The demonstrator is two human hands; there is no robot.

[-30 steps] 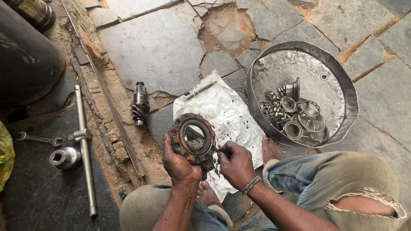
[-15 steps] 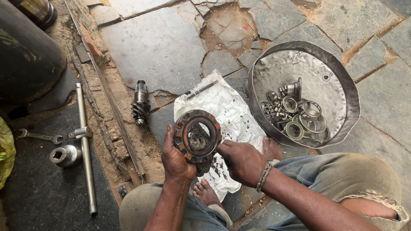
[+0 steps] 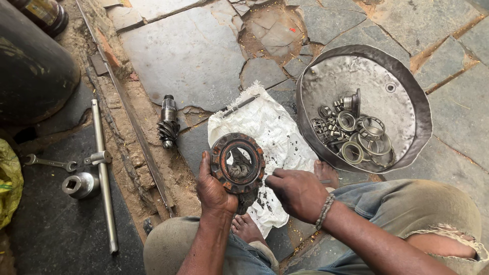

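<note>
My left hand (image 3: 214,189) grips a round, rusty metal housing (image 3: 238,163) with a large centre hole and gear teeth visible inside, holding it tilted over a white woven sack (image 3: 270,137) spread on the stone floor. My right hand (image 3: 296,192) is closed beside the housing's lower right edge and seems to hold a thin tool against it; what it holds is mostly hidden. Black grit lies on the sack below the housing.
A battered metal basin (image 3: 407,91) at the right holds several bearings, rings and small gears. A pinion gear shaft (image 3: 167,122) lies left of the sack. Farther left are a long socket bar (image 3: 102,168), a socket (image 3: 80,185) and a spanner (image 3: 48,162). My bare feet rest below the sack.
My left hand has turned and lifted the housing slightly, so the centre hole faces the camera more. My right hand has shifted to its lower right edge.
</note>
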